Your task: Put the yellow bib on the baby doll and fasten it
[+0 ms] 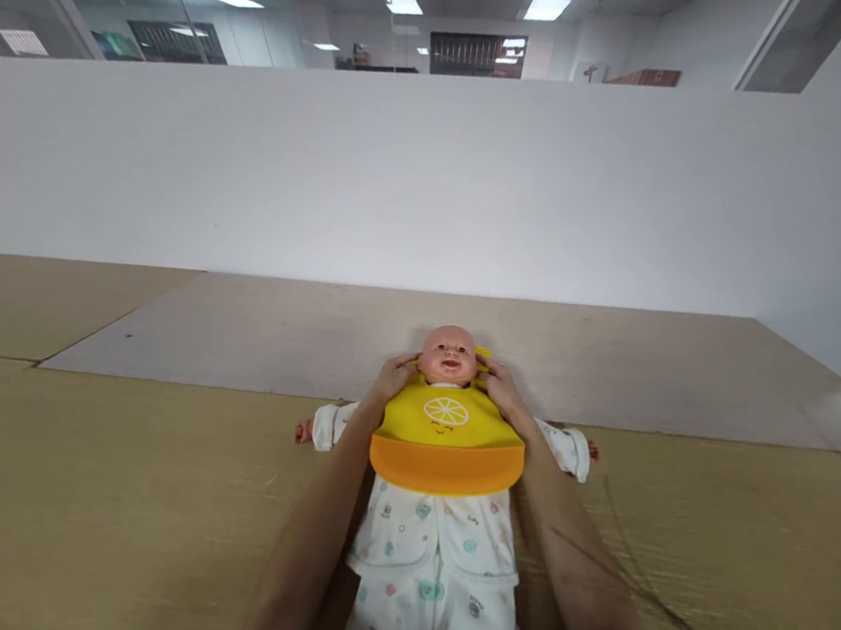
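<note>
Tan mat [110, 508], white wall [406, 176].

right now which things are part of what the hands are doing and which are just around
In hand: left hand and right hand at the neck of the yellow bib, on the baby doll lying face up.

Just around: brown mat, white partition wall.
</note>
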Available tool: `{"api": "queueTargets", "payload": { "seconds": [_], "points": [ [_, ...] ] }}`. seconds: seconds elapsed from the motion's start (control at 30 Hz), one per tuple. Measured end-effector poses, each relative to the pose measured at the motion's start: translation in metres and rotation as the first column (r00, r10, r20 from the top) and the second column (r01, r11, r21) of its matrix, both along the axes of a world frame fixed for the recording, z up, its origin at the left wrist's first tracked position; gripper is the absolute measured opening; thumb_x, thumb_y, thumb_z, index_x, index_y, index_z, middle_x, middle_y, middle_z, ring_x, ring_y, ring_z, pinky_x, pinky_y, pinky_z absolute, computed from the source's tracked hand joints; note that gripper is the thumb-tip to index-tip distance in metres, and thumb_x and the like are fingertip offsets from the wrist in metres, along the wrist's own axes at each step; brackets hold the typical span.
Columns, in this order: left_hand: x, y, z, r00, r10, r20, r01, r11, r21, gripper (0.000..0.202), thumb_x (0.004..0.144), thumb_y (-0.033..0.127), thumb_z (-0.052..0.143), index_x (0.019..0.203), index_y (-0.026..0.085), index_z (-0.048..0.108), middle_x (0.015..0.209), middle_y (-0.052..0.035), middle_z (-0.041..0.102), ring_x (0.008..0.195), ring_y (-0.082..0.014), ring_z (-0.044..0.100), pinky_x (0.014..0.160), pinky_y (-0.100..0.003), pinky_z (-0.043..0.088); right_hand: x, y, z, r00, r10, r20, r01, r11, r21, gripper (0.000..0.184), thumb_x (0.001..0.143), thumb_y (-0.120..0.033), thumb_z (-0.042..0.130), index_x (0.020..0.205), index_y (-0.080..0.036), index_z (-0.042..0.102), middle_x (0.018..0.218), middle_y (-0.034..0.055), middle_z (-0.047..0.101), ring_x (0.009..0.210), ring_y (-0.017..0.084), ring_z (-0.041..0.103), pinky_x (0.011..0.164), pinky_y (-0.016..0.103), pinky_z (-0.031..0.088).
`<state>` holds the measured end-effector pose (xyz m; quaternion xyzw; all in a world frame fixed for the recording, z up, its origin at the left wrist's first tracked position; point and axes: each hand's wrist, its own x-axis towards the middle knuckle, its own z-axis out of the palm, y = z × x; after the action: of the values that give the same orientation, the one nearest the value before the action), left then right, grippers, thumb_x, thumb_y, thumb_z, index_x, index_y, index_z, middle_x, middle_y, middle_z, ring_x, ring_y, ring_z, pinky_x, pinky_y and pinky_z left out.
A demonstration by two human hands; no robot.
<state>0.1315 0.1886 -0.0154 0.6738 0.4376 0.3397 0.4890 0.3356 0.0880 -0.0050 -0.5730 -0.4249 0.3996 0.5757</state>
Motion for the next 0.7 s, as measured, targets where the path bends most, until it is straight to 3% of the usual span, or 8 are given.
{"api": "queueTargets", "payload": {
  "seconds": [0.23,0.37,0.47,0.6,0.7],
  "points": [
    [0.003,-0.001,0.001,1.000,-0.025,0.007,0.025,1.000,0.002,0.039,0.065,0.016,0.056,0.098,0.012,0.078,0.108,-0.0094,0.078,0.097,-0.0266,0.070,0.085,-0.034,0.055,-0.005,-0.003,0.007,0.996,-0.021,-0.088,0.018,0.999,-0.042,0.048,0.062,-0.023,0.058,0.108,-0.014,0.068,0.123,0.0124,0.069,0.113,0.028,0.064,0.098,0.040,0.051],
    [0.005,-0.001,0.002,0.999,-0.047,0.021,0.047,0.999,-0.006,0.054,0.063,0.014,0.058,0.114,0.013,0.074,0.121,-0.0092,0.074,0.104,-0.0269,0.067,0.084,-0.031,0.055,-0.007,-0.003,0.007,0.994,-0.021,-0.104,0.016,0.999,-0.051,0.048,0.061,-0.022,0.058,0.107,-0.016,0.069,0.120,0.0103,0.071,0.109,0.026,0.065,0.095,0.038,0.053],
    [0.003,0.000,0.003,0.997,-0.066,0.027,0.067,0.997,-0.024,0.070,0.062,0.012,0.056,0.131,0.014,0.064,0.120,-0.0078,0.074,0.095,-0.0237,0.067,0.076,-0.029,0.054,-0.008,-0.005,0.010,0.987,-0.024,-0.158,0.014,0.998,-0.060,0.052,0.060,-0.021,0.057,0.110,-0.016,0.069,0.120,0.0088,0.071,0.104,0.024,0.065,0.091,0.034,0.053],
    [0.000,0.001,0.002,0.994,-0.102,0.040,0.104,0.993,-0.053,0.081,0.062,0.011,0.054,0.143,0.015,0.052,0.088,-0.0009,0.077,0.057,-0.0117,0.053,0.057,-0.024,0.045,-0.009,-0.008,0.013,0.976,-0.042,-0.213,0.025,0.996,-0.081,0.059,0.061,-0.021,0.055,0.118,-0.011,0.066,0.117,0.0104,0.071,0.091,0.022,0.065,0.082,0.031,0.054],
    [-0.003,0.001,0.001,0.991,-0.112,0.069,0.118,0.990,-0.083,0.081,0.063,0.012,0.051,0.145,0.013,0.050,0.060,0.0056,0.064,0.046,-0.0077,0.034,0.049,-0.022,0.033,-0.009,-0.008,0.013,0.973,-0.048,-0.226,0.030,0.996,-0.081,0.065,0.061,-0.020,0.054,0.125,-0.011,0.062,0.112,0.0094,0.072,0.081,0.018,0.063,0.074,0.029,0.053]
  ]
}}
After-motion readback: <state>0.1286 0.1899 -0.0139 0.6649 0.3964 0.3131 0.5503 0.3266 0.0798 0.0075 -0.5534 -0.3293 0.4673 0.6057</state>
